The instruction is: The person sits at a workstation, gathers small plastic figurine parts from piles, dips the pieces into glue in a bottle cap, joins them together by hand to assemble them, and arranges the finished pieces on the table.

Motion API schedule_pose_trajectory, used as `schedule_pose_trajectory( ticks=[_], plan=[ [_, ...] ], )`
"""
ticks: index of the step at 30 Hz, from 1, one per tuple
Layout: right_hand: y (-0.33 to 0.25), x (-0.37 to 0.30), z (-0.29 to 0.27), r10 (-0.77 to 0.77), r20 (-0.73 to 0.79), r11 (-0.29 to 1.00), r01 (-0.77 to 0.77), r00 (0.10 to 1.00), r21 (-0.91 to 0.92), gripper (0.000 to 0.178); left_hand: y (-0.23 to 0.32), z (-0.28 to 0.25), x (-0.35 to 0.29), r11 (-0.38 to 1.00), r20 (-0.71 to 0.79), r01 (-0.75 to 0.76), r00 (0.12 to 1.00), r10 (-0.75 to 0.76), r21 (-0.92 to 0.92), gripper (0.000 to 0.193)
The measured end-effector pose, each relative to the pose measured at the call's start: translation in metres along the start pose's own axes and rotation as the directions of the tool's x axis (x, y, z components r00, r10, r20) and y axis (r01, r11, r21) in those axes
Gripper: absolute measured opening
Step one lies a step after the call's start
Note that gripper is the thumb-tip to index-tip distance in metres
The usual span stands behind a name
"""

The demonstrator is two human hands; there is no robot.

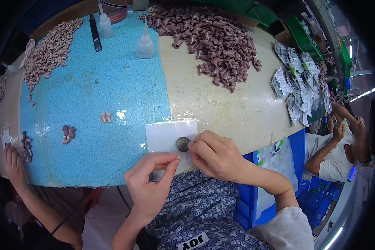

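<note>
Pinching close together over the work, both bare hands are right in the middle of it! The left hand (148, 181) has thumb and forefinger meeting at the tips; whether something tiny sits between them, I cannot tell. Across from it, the right hand (218, 156) has its fingers drawn together, right at the edge of a round, crimp-edged metal cap (182, 144); contact there is too close to call. That cap lies on a white rectangular sheet (162, 135), which straddles the speckled blue mat (100, 87) and the beige tabletop (233, 112). Farther left, a pair of small pale-pink moulded pieces (106, 117); up top, a big heap of purplish-brown moulded pieces (221, 43)!
</note>
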State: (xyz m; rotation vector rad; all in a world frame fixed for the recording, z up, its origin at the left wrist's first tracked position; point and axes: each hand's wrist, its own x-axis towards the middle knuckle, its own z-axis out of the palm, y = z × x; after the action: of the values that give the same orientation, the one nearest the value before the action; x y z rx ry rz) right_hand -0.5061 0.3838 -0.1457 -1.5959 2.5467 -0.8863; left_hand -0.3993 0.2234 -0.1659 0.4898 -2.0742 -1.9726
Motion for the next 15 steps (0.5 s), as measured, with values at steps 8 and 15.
schedule_pose_trajectory(
  ticks=[8, 15],
  plan=[
    [-0.012, -0.002, -0.015, 0.238, 0.0, 0.929, -0.227, 0.971, 0.29, 0.016, 0.001, 0.005, 0.0, 0.996, -0.021, -0.022, 1.0, 0.02, -0.082, 0.013],
    [-0.024, -0.006, -0.017, 0.53, -0.043, 0.556, -0.309, 0.847, 0.772, 0.011, 0.014, 0.008, -0.002, 0.927, 0.024, 0.062, 0.998, -0.057, -0.37, 0.013]
  ],
)
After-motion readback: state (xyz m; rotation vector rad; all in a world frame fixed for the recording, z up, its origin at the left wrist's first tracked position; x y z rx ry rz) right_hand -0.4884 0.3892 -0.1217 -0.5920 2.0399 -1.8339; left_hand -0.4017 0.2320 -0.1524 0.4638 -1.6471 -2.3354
